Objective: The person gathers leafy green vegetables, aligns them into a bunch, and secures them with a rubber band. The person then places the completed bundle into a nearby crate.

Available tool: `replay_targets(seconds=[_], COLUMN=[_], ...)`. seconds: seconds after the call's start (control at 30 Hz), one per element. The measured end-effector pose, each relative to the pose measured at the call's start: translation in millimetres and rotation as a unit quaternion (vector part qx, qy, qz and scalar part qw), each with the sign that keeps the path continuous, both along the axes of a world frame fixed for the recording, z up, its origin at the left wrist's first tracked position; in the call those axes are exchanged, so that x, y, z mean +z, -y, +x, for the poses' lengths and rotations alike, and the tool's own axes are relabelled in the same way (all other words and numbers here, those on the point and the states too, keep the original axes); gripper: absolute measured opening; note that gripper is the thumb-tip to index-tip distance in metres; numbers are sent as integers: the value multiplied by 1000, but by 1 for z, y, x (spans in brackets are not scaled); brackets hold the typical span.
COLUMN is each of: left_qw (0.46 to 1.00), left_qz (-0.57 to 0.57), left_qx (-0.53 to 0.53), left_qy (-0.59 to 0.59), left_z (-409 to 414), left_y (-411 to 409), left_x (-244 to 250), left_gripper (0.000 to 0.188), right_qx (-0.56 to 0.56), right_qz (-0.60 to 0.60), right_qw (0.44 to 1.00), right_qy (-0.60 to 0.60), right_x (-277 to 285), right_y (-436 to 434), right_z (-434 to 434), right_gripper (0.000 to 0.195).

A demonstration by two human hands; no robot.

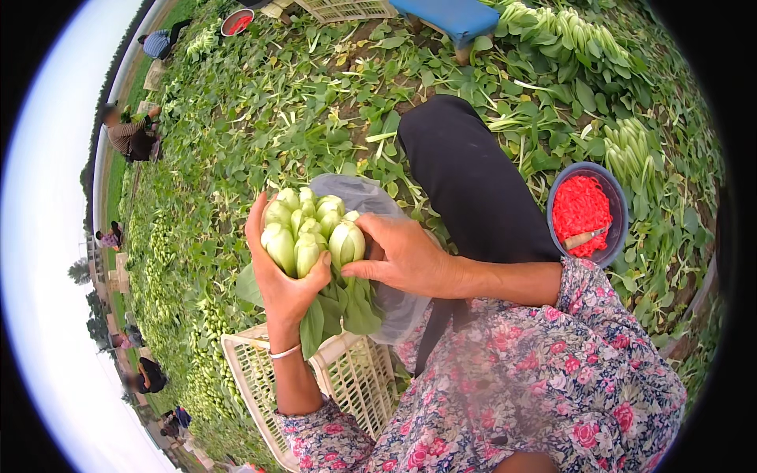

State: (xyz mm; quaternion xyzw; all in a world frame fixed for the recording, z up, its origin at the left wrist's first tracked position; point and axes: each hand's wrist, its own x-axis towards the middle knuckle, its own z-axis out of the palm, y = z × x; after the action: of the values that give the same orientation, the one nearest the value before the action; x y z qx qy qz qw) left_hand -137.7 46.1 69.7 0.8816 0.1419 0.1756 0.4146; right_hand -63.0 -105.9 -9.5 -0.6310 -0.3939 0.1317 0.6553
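Note:
A bunch of bok choy (307, 230) is gathered in front of me, pale stem bases up and green leaves hanging down. My left hand (288, 284) wraps around the bunch from the left, its thumb pressed across the front stems. A metal bangle (285, 352) circles that wrist. On the other side, my right hand (408, 254) grips one bok choy head (346, 243) at the right edge of the bunch, thumb below and fingers behind it. Part of its fingers is hidden. Translucent plastic sheeting (402, 313) lies behind and below the bunch, by my leg.
A cream plastic crate (355, 378) stands under my left forearm. At right, a bowl (618, 195) holds red bands (579, 204) and a wooden-handled tool (585, 237). Beyond are a blue stool (449, 18) and bok choy piles (568, 29). Several people (139, 133) work at far left.

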Motion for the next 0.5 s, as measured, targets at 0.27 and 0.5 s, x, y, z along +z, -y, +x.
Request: replay_targets(seconds=[0.27,0.5], left_qw=[989,995], left_qz=[-145,-91], left_qx=[-20,-27], left_qy=[-8,-24], left_z=[-6,-7], left_y=[-3,-6], left_x=[4,2], left_gripper=[111,117], right_qx=[48,143], right_qz=[-20,18], right_qw=[998,985], right_qy=[-22,-91], right_x=[13,4], right_y=[-8,-17], right_z=[-4,4], right_gripper=[46,43])
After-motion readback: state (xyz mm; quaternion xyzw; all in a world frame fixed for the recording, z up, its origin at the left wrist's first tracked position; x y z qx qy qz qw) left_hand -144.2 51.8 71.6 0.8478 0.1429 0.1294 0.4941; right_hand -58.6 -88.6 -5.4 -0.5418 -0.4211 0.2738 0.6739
